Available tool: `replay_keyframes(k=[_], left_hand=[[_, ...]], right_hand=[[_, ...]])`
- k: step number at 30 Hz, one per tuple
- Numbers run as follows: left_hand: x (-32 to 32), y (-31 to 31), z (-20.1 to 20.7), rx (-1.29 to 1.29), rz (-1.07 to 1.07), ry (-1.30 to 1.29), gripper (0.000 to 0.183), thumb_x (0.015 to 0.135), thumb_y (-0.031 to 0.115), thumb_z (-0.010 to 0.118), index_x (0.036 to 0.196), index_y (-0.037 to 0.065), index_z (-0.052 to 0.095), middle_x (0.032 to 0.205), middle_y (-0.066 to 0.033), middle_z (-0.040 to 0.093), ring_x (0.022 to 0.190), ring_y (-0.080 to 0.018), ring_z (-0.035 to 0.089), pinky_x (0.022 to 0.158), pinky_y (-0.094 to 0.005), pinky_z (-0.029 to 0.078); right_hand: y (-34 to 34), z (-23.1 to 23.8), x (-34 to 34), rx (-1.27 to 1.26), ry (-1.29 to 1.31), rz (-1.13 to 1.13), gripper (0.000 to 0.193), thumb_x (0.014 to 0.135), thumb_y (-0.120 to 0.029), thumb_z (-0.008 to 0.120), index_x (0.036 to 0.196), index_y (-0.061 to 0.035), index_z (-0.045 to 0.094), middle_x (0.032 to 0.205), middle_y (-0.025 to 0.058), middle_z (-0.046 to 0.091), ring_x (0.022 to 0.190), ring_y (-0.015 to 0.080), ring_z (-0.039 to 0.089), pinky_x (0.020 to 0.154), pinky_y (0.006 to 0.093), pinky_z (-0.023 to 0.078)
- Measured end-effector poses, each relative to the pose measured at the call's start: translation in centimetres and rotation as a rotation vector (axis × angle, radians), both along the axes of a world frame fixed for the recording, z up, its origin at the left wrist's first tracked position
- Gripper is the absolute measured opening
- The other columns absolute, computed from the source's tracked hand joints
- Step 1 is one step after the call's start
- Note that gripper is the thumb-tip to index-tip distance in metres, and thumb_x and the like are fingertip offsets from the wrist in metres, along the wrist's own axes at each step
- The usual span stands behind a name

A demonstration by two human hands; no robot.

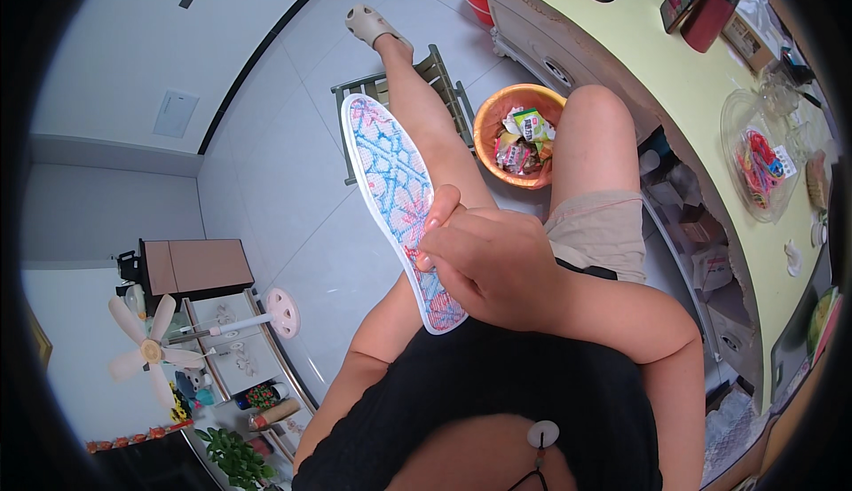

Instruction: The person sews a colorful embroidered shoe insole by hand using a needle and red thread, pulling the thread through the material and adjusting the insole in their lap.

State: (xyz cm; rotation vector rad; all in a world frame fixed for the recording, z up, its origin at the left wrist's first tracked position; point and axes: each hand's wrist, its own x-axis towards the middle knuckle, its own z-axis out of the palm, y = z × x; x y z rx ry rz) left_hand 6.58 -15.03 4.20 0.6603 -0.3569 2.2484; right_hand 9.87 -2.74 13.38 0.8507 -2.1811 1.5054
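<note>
Head view, one frame.

Item: embroidered insole, white-edged, stitched in blue and pink, lying lengthwise over the person's lap and thigh with its toe end pointing away towards a green folding stool.

Right hand: fingers curled narrow and closed on the insole's heel half, thumb pressed on the stitched face, fingertips at its right edge. The insole runs out past the fingers up and left; its heel tip shows just below the hand.

Left hand: hidden beneath the insole and right hand; its finger state cannot be told.

Handling note (judgement): a grip near the worked area, thumb flat, would keep the soft insole from bowing.

Nearby: orange basket of wrappers between the knees; pale yellow table on the right; pedestal fan, low left.
</note>
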Motion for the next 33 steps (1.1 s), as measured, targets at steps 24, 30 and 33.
replay_keyframes(k=[24,30,33], left_hand=[[0.39,0.50,-0.06,0.017,0.004,-0.037,0.017,0.087,0.017,0.056,0.085,0.006,0.043,0.063,-0.0071,0.057,0.065,-0.0177,0.056,0.065,-0.0293,0.044],[0.56,0.40,0.00,0.011,0.014,-0.073,0.019,0.086,0.017,0.058,0.085,0.006,0.042,0.062,-0.0068,0.056,0.063,-0.0170,0.056,0.063,-0.0284,0.044],[0.77,0.05,0.15,-0.031,0.034,-0.116,0.020,0.086,0.018,0.058,0.085,0.006,0.042,0.062,-0.0067,0.056,0.062,-0.0167,0.055,0.062,-0.0279,0.044]], right_hand=[[0.09,-0.76,0.10,-0.060,0.006,0.001,0.019,0.071,0.003,0.062,0.087,-0.0080,0.060,0.074,0.0029,0.063,0.065,0.0215,0.061,0.055,0.0302,0.046],[0.32,-0.36,0.14,-0.020,-0.024,0.006,0.019,0.071,0.003,0.062,0.086,-0.0084,0.060,0.074,0.0034,0.062,0.063,0.0221,0.059,0.054,0.0309,0.045],[0.38,-0.51,0.09,-0.047,-0.039,0.010,0.019,0.071,0.003,0.062,0.085,-0.0087,0.061,0.074,0.0041,0.062,0.063,0.0229,0.059,0.054,0.0306,0.045]])
